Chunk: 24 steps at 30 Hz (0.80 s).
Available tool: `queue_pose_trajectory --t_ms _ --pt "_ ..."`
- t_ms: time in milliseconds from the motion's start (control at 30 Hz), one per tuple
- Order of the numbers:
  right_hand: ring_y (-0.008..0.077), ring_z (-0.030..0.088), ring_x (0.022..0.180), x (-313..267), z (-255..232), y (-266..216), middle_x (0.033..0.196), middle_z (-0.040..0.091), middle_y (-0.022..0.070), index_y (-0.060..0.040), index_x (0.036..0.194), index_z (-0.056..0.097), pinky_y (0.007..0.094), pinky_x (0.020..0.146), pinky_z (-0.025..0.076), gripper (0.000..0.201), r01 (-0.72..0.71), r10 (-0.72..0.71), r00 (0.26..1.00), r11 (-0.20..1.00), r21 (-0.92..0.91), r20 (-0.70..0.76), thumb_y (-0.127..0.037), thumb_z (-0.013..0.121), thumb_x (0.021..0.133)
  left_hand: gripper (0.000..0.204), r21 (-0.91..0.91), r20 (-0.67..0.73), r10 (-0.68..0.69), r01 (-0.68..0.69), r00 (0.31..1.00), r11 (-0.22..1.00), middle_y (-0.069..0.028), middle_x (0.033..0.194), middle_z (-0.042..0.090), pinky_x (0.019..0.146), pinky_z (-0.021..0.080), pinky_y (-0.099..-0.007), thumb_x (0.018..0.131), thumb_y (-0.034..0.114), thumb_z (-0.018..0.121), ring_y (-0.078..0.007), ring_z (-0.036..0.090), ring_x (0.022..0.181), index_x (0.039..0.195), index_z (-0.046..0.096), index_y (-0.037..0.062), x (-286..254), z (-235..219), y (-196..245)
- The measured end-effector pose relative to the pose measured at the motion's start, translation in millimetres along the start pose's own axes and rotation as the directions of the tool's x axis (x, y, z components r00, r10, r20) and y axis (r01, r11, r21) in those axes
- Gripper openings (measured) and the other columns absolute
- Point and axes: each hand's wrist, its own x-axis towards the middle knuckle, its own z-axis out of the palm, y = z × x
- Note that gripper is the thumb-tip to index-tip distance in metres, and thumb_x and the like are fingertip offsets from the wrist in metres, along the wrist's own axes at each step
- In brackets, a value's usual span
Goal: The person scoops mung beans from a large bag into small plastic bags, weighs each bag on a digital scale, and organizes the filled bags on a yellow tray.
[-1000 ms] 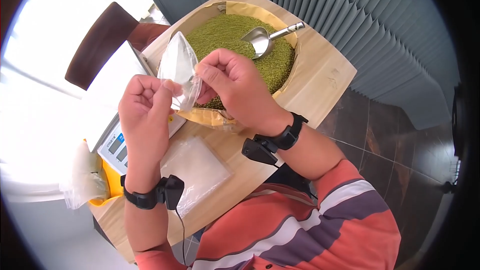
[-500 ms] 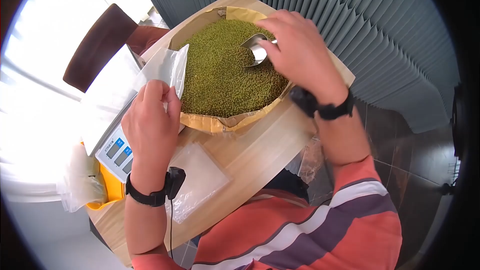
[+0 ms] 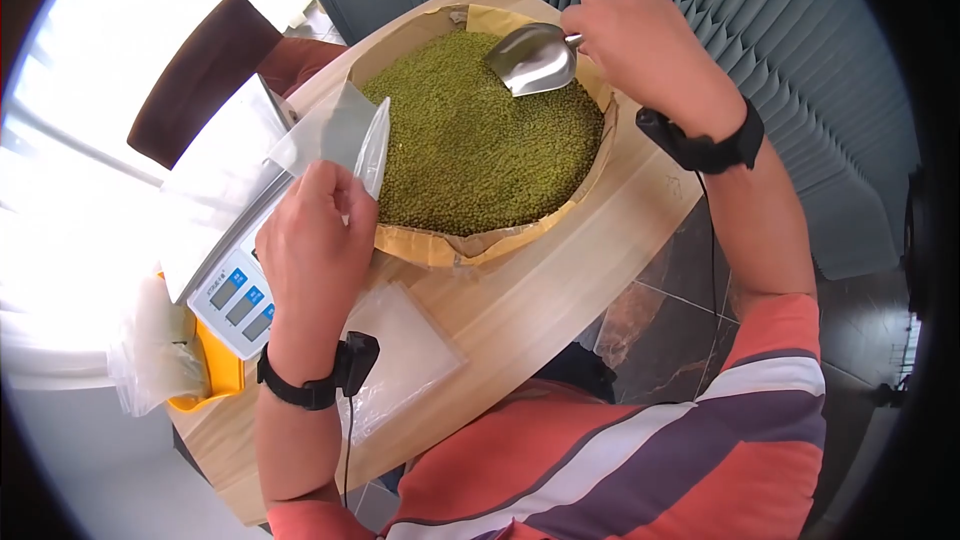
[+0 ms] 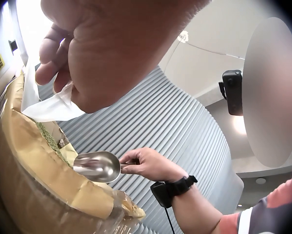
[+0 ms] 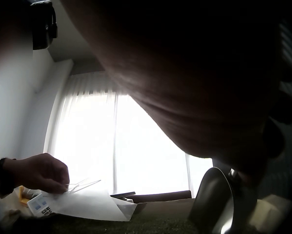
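Note:
My left hand (image 3: 318,240) pinches the edge of a clear plastic bag (image 3: 372,152), whose mouth stands partly open beside the near left rim of a paper sack. The sack (image 3: 425,245) has its top rolled down and is full of small green beans (image 3: 470,150). Over the far right part of the beans, my right hand (image 3: 645,45) grips the handle of a metal scoop (image 3: 538,62). In the left wrist view the scoop (image 4: 98,166) is raised beside the sack's rim, and the right hand's fingers curl round its handle.
A white digital scale (image 3: 240,305) stands left of the sack. A stack of flat clear bags (image 3: 405,355) lies on the wooden table (image 3: 530,305) at the front. Beyond the scale are a yellow tray (image 3: 225,375) with a filled bag and a brown chair (image 3: 205,80).
My right hand has let go of the plastic bag, moved right and taken the scoop's handle, lifting it from the beans. The left hand has kept the bag and moved slightly.

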Motion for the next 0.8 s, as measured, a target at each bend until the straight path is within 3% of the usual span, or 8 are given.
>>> queue_pose_trajectory --t_ms 67,133,167,267,333,433,533,800 --pt "0.0366 0.077 0.090 4.9 15.4 6.1 0.090 0.077 0.0158 -0.0074 0.096 0.079 0.0476 0.077 0.060 0.010 -0.029 0.025 0.996 0.999 0.042 0.091 -0.011 0.075 0.089 0.014 -0.022 0.024 -0.019 0.020 1.000 1.000 -0.0142 0.081 0.073 0.073 0.056 -0.0415 0.097 0.015 0.075 -0.0324 0.071 0.072 0.096 0.071 0.0025 -0.8 -0.7 0.9" --pt "0.0362 0.073 0.098 13.4 28.5 0.0 0.100 0.077 0.0147 -0.0070 0.114 0.079 0.0462 0.086 0.056 0.020 -0.365 0.187 0.861 0.875 0.317 0.474 -0.014 0.074 0.096 0.010 -0.087 0.091 -0.054 0.062 0.994 0.994 -0.0118 0.081 0.074 0.069 0.056 -0.0421 0.093 0.011 0.075 -0.0340 0.073 0.074 0.092 0.067 0.0046 0.0 -2.9 3.7" --pt "0.0355 0.073 0.098 18.0 31.5 -2.8 0.104 0.078 0.0171 -0.0047 0.119 0.077 0.0453 0.086 0.056 0.023 -0.386 0.125 0.829 0.833 0.397 0.545 -0.016 0.074 0.100 0.010 -0.089 0.091 -0.055 0.063 0.994 0.994 -0.0118 0.081 0.074 0.069 0.056 -0.0421 0.093 0.011 0.075 -0.0340 0.073 0.074 0.092 0.067 0.0046 0.1 -3.4 4.4" --pt "0.0336 0.073 0.095 24.5 43.9 -23.1 0.102 0.077 0.0170 -0.0037 0.118 0.077 0.0455 0.086 0.056 0.022 -0.392 0.055 0.819 0.781 0.487 0.572 -0.020 0.074 0.102 0.010 -0.180 0.177 -0.123 0.155 0.977 0.971 -0.0124 0.080 0.073 0.071 0.057 -0.0417 0.093 0.010 0.075 -0.0341 0.073 0.075 0.095 0.068 0.0033 1.5 -7.3 5.4" --pt "0.0328 0.073 0.094 28.2 52.7 -31.9 0.101 0.077 0.0168 -0.0028 0.115 0.076 0.0453 0.086 0.055 0.022 -0.354 0.017 0.840 0.773 0.526 0.542 -0.021 0.074 0.103 0.017 -0.219 0.331 -0.147 0.227 0.932 0.949 -0.0123 0.083 0.075 0.075 0.057 -0.0392 0.098 0.017 0.076 -0.0259 0.072 0.074 0.101 0.072 0.0007 3.9 -10.8 4.7" --pt "0.0325 0.073 0.094 33.8 52.6 -39.0 0.100 0.076 0.0170 -0.0019 0.112 0.075 0.0445 0.086 0.055 0.022 -0.386 0.001 0.808 0.756 0.529 0.589 -0.021 0.074 0.103 0.015 -0.151 0.424 -0.083 0.161 0.902 0.975 -0.0132 0.087 0.076 0.077 0.058 -0.0401 0.095 0.015 0.076 -0.0287 0.074 0.078 0.101 0.074 0.0007 3.1 -7.9 5.8" --pt "0.0326 0.072 0.091 32.0 43.8 -28.1 0.097 0.075 0.0173 -0.0015 0.109 0.074 0.0437 0.083 0.055 0.020 -0.314 -0.032 0.838 0.789 0.528 0.545 -0.021 0.075 0.102 0.015 -0.133 0.378 0.036 0.016 0.925 0.991 -0.0146 0.090 0.077 0.078 0.059 -0.0411 0.093 0.014 0.077 -0.0324 0.076 0.082 0.101 0.075 0.0014 -2.3 3.1 6.5" --pt "0.0274 0.065 0.078 28.4 24.7 8.4 0.085 0.068 0.0136 -0.0007 0.103 0.072 0.0430 0.073 0.051 0.017 -0.386 0.075 0.784 0.836 0.390 0.616 -0.018 0.074 0.101 0.009 0.021 0.233 0.056 -0.063 0.971 0.998 -0.0162 0.085 0.072 0.074 0.057 -0.0475 0.094 0.009 0.073 -0.0388 0.073 0.080 0.094 0.065 0.0046 -1.2 15.1 12.3"
